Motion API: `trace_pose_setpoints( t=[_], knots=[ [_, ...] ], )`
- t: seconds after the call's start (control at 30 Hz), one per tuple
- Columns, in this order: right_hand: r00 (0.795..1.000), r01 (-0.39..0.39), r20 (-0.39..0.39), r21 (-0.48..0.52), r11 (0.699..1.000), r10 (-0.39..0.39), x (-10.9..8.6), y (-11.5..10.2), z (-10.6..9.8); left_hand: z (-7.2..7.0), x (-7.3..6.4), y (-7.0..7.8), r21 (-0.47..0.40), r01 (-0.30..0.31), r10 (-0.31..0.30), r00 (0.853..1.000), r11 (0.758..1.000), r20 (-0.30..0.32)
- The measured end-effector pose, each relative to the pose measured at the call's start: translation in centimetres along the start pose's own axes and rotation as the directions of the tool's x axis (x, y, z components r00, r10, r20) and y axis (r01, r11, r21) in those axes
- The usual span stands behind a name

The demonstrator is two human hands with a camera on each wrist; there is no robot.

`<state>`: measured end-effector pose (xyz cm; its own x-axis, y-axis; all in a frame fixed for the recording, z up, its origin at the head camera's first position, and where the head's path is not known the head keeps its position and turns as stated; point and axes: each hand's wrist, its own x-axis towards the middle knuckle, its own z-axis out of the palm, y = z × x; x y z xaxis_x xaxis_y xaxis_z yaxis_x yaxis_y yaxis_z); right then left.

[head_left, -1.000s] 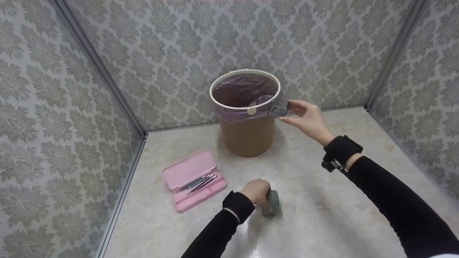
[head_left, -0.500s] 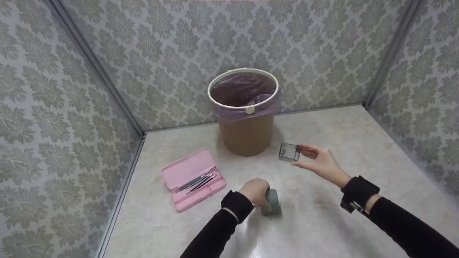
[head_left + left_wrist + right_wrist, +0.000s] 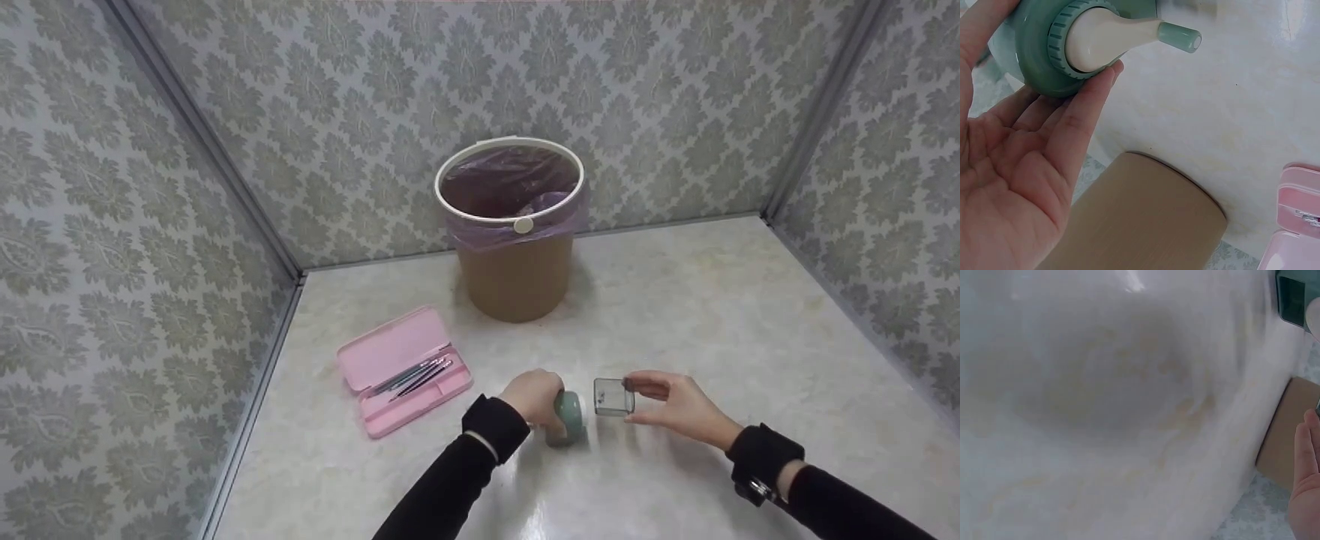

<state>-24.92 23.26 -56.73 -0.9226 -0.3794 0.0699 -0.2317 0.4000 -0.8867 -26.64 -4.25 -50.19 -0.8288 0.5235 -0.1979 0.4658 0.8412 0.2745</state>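
Observation:
My left hand [image 3: 531,397] grips a green hand-crank pencil sharpener [image 3: 570,420] above the front middle of the table. Up close in the left wrist view, its cream crank [image 3: 1100,39] ends in a green knob, and the fingers curl about the round green body. My right hand [image 3: 684,411] pinches a clear, box-shaped shavings drawer [image 3: 613,397] between thumb and fingers. A narrow gap parts the drawer from the sharpener's right side. At the right wrist view's upper corner, the sharpener [image 3: 1298,281] shows a dark rectangular opening.
Behind the hands stands a tan trash bin [image 3: 514,277] lined with a purple bag. To the left lies an opened pink pencil case [image 3: 390,346] with several pencils [image 3: 420,376] inside. Patterned walls [image 3: 360,172] enclose the pale table [image 3: 705,300] at back and sides.
My right hand has brought the clear drawer down and toward me from the bin's rim to beside the sharpener. The left hand keeps its hold in nearly the same place.

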Motion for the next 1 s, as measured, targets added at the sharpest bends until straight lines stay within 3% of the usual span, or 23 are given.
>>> trace_pose_setpoints(
  t=[0.17,0.37,0.5,0.73,1.0],
  knots=[
    [0.997,-0.009,0.072,0.007,1.000,0.009,-0.7,1.4,0.7,0.0,0.0,0.0,-0.002,0.010,-0.010,1.000,1.000,0.006],
    [0.991,0.029,0.129,-0.063,0.998,-0.021,-0.4,2.2,1.4,0.0,-0.1,0.1,-0.010,0.021,-0.021,1.000,1.000,0.007],
    [0.989,0.044,0.142,-0.070,0.997,-0.034,0.0,2.4,2.1,-0.1,-0.2,0.1,-0.020,0.027,-0.027,1.000,0.999,0.013],
    [0.986,0.026,0.166,0.023,0.999,-0.030,0.5,2.7,3.2,-0.1,-0.2,0.2,-0.015,0.030,-0.029,0.999,0.999,0.015],
    [0.987,0.031,0.157,0.040,0.999,-0.037,1.0,2.8,3.8,0.3,0.2,-0.1,0.028,-0.012,0.012,1.000,1.000,-0.018]
  ],
)
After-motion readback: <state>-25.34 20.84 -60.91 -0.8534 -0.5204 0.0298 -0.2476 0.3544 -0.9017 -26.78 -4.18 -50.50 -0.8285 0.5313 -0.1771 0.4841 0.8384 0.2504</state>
